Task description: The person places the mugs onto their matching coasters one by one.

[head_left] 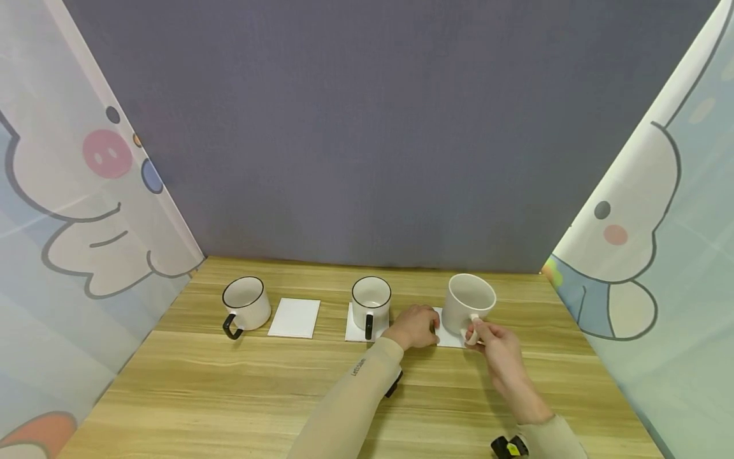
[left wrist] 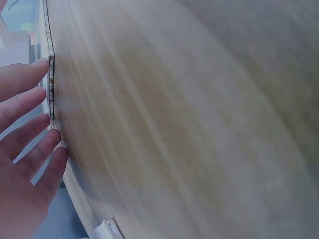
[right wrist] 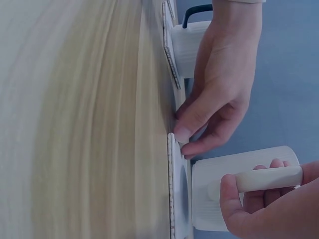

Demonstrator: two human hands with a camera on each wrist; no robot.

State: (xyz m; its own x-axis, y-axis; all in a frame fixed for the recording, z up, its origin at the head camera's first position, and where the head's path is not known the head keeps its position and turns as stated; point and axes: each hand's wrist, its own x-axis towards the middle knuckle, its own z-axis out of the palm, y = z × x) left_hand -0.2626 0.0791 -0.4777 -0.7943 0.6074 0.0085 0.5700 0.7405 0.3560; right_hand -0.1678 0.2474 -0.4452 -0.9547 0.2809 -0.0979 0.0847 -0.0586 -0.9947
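In the head view, my right hand grips the handle of an all-white mug at the right. The mug stands upright over a white square coaster; in the right wrist view a narrow gap shows between the mug's base and the coaster. My left hand reaches to the left edge of that coaster, its fingertips right at the edge. The left wrist view shows the left hand's fingers spread along the coaster's thin edge.
A white mug with black rim and handle stands on another coaster in the middle. A bare coaster lies farther left, beside a second black-rimmed mug on the wooden table. A grey panel rises behind.
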